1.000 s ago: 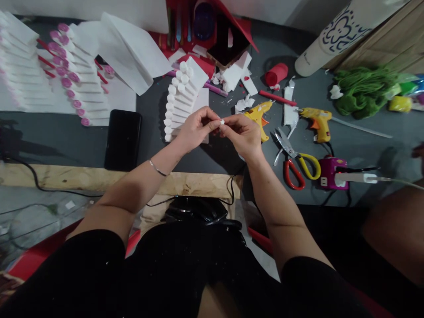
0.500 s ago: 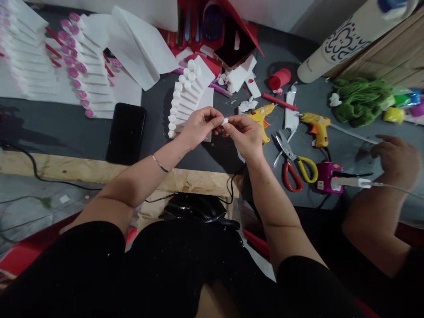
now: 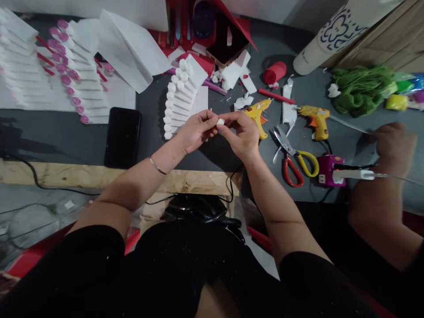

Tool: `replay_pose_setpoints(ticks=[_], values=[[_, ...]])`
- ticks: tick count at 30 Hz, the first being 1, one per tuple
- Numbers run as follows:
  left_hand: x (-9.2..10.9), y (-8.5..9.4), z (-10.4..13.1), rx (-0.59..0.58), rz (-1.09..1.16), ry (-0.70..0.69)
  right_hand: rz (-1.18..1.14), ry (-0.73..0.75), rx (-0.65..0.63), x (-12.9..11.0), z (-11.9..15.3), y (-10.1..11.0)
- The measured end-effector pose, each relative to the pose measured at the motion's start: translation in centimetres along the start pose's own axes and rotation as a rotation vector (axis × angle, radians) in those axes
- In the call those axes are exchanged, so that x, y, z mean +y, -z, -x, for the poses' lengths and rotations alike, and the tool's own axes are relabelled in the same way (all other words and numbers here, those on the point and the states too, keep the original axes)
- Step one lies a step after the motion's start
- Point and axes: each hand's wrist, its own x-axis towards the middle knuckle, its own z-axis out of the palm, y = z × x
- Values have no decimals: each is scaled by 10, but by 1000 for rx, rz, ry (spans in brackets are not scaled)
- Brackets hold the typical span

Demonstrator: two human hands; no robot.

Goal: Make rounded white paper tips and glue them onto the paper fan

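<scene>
Between the fingertips of both hands is a small white piece (image 3: 220, 121), too small to tell whether it is paper or clay. My left hand (image 3: 198, 131) pinches its left side with thumb and forefinger. From the right, my right hand (image 3: 244, 134) pinches it too, its other fingers curled. Just left of my left hand, a row of white stems with rounded white heads (image 3: 168, 104) lies on white paper (image 3: 200, 100). A yellow glue gun (image 3: 259, 115) lies directly behind my right hand, partly hidden by it.
Scissors (image 3: 289, 148), a second yellow glue gun (image 3: 316, 121) and a purple plug adapter (image 3: 330, 170) lie to the right. A co-worker's hand (image 3: 394, 139) is beyond them. At left are a black phone (image 3: 122, 137) and pink-tipped stems (image 3: 74, 74). A bottle (image 3: 314, 55) stands behind.
The white piece has turned a little between my fingers and shows more of its face. My view has shifted slightly. The co-worker's hand is blurred by motion.
</scene>
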Motion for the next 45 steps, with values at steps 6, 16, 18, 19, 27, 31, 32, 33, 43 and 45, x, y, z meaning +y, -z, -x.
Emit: replay_pose_setpoints(ticks=[6,16,18,19,27,31,32,33,43,45], values=[[-2,-2,1,-15,-9,-67,-45,-36,48,-3,1,-2],[4,2,2,-64,41,28,-152,-59,37,-1,2,-5],[5,3,2,-80,34,34,-154,-50,30,-4,3,-6],[5,3,3,-82,30,38,-150,-51,29,-5,2,-5],[8,4,3,-33,-139,-167,-307,-175,-36,-2,-7,2],[15,5,5,-53,-284,-296,-408,-244,-116,1,-10,4],[17,5,5,-54,-328,-313,-419,-254,-127,1,-11,5],[18,4,6,-52,-368,-323,-422,-262,-135,2,-12,5],[14,7,4,-2,-444,-372,-218,-212,-50,5,-15,18],[13,9,2,0,-446,-391,-104,-156,69,5,-19,34]])
